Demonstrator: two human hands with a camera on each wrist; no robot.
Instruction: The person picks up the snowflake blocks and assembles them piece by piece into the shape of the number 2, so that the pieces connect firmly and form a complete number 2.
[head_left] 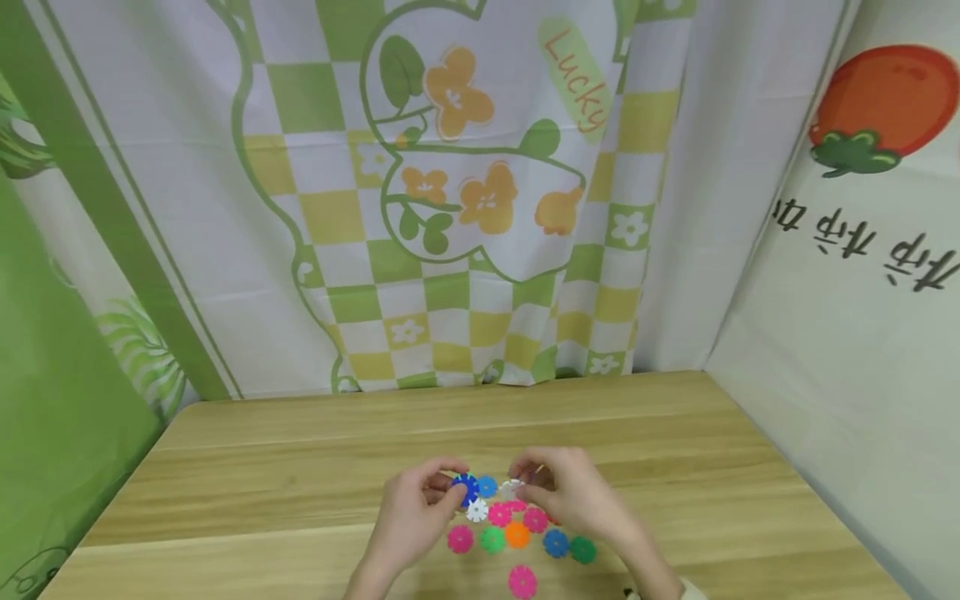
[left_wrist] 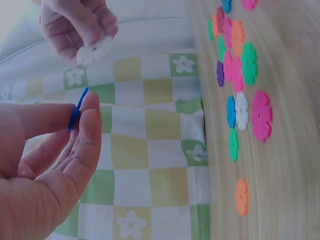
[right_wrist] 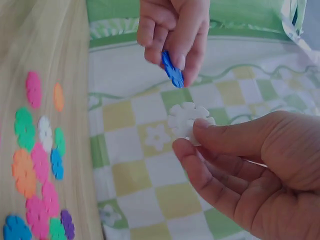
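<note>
Blue disc (right_wrist: pixel 172 70), white disc (right_wrist: pixel 180 119), held apart.
I see the left grip (head_left: pixel 414 507) pinching blue, the right grip (head_left: pixel 568 490) white; fingertips (right_wrist: pixel 202 127) cover part of each.

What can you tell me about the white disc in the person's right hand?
The white disc is thin, flat and round, with narrow slots cut into its rim that give it a petal-like edge. It looks like plain plastic. The right hand pinches it near its edge, the thumb covering part of one face, so its middle is hard to make out. It is held up off the table, apart from the blue disc in the left hand.
</note>
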